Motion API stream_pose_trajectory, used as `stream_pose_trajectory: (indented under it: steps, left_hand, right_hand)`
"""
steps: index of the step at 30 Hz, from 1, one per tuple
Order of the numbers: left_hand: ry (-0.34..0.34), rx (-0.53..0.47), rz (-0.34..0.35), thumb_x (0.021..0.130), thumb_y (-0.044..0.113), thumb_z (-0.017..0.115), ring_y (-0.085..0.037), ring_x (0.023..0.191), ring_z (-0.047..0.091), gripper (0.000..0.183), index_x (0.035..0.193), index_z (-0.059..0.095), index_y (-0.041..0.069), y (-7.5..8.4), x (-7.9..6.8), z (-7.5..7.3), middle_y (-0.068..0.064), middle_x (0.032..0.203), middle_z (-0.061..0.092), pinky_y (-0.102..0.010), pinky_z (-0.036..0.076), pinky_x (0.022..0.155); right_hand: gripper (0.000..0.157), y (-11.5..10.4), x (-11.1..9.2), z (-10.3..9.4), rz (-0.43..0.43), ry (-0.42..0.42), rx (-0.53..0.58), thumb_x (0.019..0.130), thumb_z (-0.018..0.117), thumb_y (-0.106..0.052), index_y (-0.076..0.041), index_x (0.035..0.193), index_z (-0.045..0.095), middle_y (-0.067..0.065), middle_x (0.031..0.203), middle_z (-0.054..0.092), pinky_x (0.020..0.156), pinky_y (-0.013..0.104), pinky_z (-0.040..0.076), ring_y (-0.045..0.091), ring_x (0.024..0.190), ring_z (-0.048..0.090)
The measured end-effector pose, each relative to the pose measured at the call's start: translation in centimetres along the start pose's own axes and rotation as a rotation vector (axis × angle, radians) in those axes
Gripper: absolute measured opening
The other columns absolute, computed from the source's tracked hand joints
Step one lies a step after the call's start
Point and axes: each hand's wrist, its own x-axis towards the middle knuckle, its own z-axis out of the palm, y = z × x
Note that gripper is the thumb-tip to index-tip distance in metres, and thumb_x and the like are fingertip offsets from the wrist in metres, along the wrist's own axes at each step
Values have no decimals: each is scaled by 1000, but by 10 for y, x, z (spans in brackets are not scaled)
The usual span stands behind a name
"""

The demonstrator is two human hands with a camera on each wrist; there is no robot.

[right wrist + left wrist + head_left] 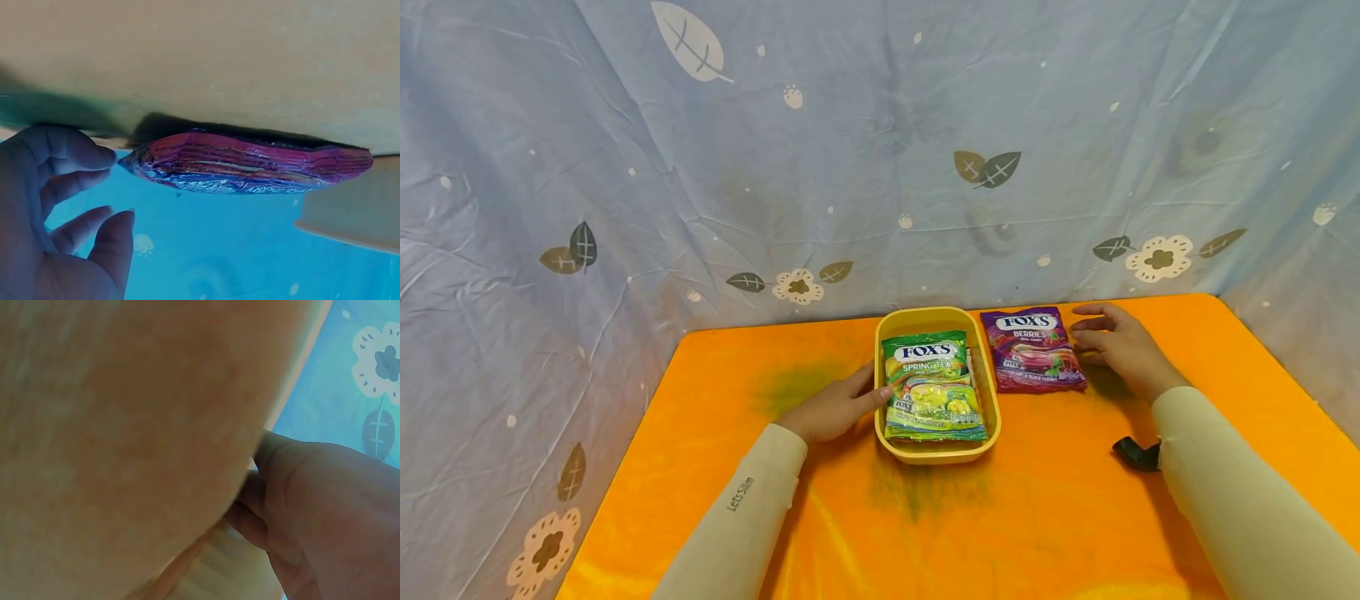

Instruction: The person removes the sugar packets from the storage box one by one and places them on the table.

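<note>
Near orange tabletop (715,417) far edge: rounded yellow plastic tray (940,456) containing glossy green packet (932,386), left hand (831,408) pinches tray rim; glossy purple packet (1033,348) alongside, right hand (1127,350) beside, fingers parted, holding nothing.

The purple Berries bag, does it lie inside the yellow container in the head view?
No, the purple bag lies on the orange table, to the right of the yellow container.
</note>
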Motion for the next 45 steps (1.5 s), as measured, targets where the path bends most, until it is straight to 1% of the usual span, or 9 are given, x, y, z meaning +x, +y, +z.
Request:
stream_pose_trajectory:
  steps: [6, 12, 18, 22, 26, 31, 35, 40, 45]
  left_hand:
    - [-1, -14, 14, 91, 69, 39, -18, 132, 35, 72, 152, 14, 41, 1, -1, -1, 12, 151, 28, -46, 26, 108]
    - [3, -11, 18, 90, 70, 39, -19, 132, 36, 71, 152, 15, 43, 0, -1, -1, 11, 151, 29, -47, 27, 107]
    - [0, -11, 11, 89, 71, 38, -17, 132, 35, 73, 152, 14, 43, -1, 1, 0, 12, 150, 29, -45, 27, 107]
    - [-7, -12, 23, 90, 70, 38, -18, 132, 35, 73, 153, 12, 41, -3, 2, 0, 10, 150, 31, -46, 27, 107]
    - [-11, -14, 33, 91, 70, 38, -19, 132, 35, 73, 153, 12, 41, -3, 2, 0, 9, 150, 32, -47, 27, 107]
    - [-12, -15, 29, 90, 70, 38, -19, 132, 36, 74, 153, 12, 41, -2, 1, 0, 8, 149, 33, -47, 27, 107]
    - [-11, -14, 26, 90, 70, 39, -18, 132, 36, 75, 153, 12, 41, -2, 1, -1, 7, 149, 34, -47, 27, 107]
    - [-8, -13, 25, 90, 70, 39, -18, 132, 35, 75, 153, 12, 40, -2, 0, -1, 7, 149, 34, -47, 28, 107]
    - [-4, -13, 20, 90, 70, 39, -18, 131, 37, 74, 153, 13, 41, -1, 0, 0, 8, 148, 35, -46, 28, 106]
  right_hand:
    - [54, 1, -2, -5, -10, -4, 44, 99, 55, -24, -5, 145, 32, 25, 132, 40, 80, 34, 52, 27, 101, 59]
    - [49, -2, -2, -10, -5, -1, 91, 99, 56, -26, -13, 142, 37, 23, 134, 39, 83, 36, 51, 25, 104, 59]
    - [54, -12, -3, -9, -7, 16, 85, 98, 56, -29, -15, 145, 33, 18, 135, 41, 86, 34, 50, 26, 108, 57]
    - [55, -21, -5, -2, -27, 6, 86, 98, 57, -29, -15, 145, 34, 19, 136, 41, 86, 33, 50, 28, 109, 58]
    - [56, -31, -7, 8, -42, -15, 85, 97, 59, -30, -15, 144, 34, 20, 136, 42, 89, 39, 49, 32, 111, 57]
    - [52, -41, -8, 19, -50, -39, 66, 96, 60, -32, -20, 142, 37, 16, 135, 45, 89, 45, 48, 35, 113, 55]
    - [50, -45, -7, 28, -66, -63, 107, 97, 59, -27, -19, 141, 38, 17, 135, 45, 88, 48, 48, 37, 114, 53]
    - [49, -45, -6, 38, -67, -102, 162, 97, 59, -21, -17, 141, 37, 19, 137, 44, 87, 47, 49, 38, 114, 52]
    - [55, -47, -9, 47, -59, -133, 211, 93, 65, -26, -17, 140, 38, 23, 137, 43, 86, 50, 47, 39, 113, 54]
